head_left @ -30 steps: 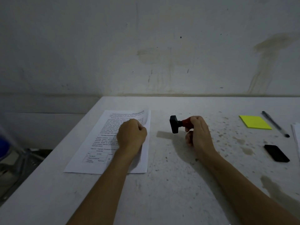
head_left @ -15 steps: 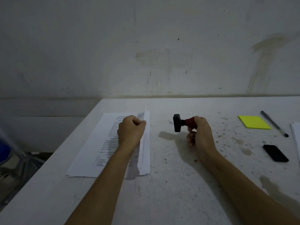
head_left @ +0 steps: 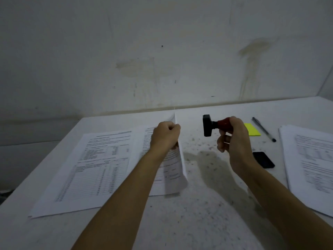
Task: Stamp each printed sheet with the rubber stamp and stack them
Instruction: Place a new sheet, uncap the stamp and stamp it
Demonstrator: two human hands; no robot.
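My left hand (head_left: 166, 135) pinches the right edge of a printed sheet (head_left: 173, 166) and holds it lifted on edge above the left pile of printed sheets (head_left: 93, 166). The pile's top page shows tables. My right hand (head_left: 232, 139) grips the red handle of the rubber stamp (head_left: 213, 125), held in the air to the right of the lifted sheet, its black block pointing left. A second stack of printed sheets (head_left: 313, 165) lies at the right edge of the table.
A yellow sticky pad (head_left: 254, 129) and a dark pen (head_left: 264, 129) lie behind my right hand. A black ink pad (head_left: 264, 159) sits next to my right wrist. The white table (head_left: 189, 222) is speckled and stained, and it ends at the wall.
My left hand has lifted the top sheet up off the left pile, uncovering a page with tables. My right hand has raised the stamp slightly. The view shifted, bringing the right stack into sight.
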